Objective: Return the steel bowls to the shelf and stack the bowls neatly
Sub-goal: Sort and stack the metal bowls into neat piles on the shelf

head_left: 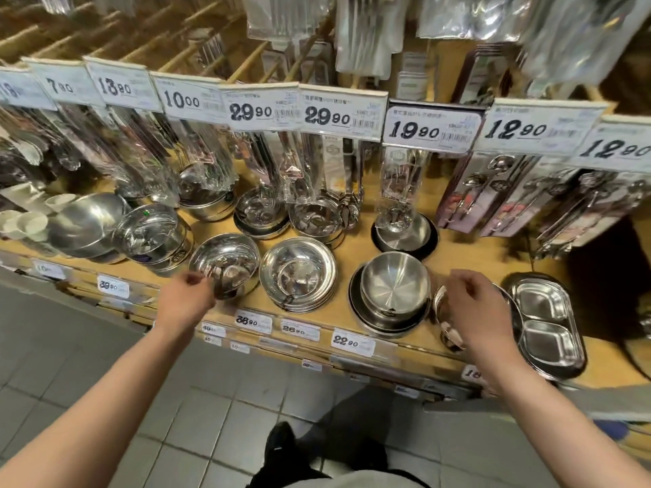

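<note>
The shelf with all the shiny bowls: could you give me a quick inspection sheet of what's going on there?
Surface: wooden shelf with price tags along its front edge.
Job's things: steel bowls in stacks; a polished bowl at front left, a rimmed stack beside it, a brushed bowl on a black-rimmed stack.
Clutter: divided steel tray at right; white dishes at far left; packaged utensils hanging above.
Hands: left hand at the polished bowl's near rim, grip unclear; right hand hovers, fingers loosely curled, over a shiny item I cannot identify.
Cables: nothing seen.
Surroundings: grey tiled floor, shop aisle.
</note>
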Demonstrator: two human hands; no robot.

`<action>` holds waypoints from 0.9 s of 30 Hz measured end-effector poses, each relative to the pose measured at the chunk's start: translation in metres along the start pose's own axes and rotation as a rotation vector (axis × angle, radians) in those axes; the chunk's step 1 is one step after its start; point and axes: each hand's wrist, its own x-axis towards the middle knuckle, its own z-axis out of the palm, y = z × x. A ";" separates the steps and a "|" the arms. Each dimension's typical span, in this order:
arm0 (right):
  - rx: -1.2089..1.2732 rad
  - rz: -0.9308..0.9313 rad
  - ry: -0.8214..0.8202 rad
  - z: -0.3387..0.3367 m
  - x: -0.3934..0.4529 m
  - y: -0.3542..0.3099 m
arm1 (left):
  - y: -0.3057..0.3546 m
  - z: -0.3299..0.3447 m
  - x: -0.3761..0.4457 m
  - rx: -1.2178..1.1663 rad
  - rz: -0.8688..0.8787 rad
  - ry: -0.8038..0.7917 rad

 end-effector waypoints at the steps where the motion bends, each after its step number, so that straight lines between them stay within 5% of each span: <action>1: -0.008 0.023 0.025 -0.004 -0.001 0.002 | -0.006 -0.002 0.011 -0.017 -0.044 -0.004; 8: -0.079 0.127 0.127 -0.011 -0.025 0.003 | -0.020 0.004 0.057 -0.136 -0.196 -0.103; 14: -0.117 0.188 0.213 0.020 -0.063 0.005 | -0.017 -0.001 0.067 -0.203 -0.255 -0.340; 27: -0.018 0.068 0.062 0.087 -0.109 -0.033 | 0.002 -0.052 0.033 -0.297 -0.232 -0.473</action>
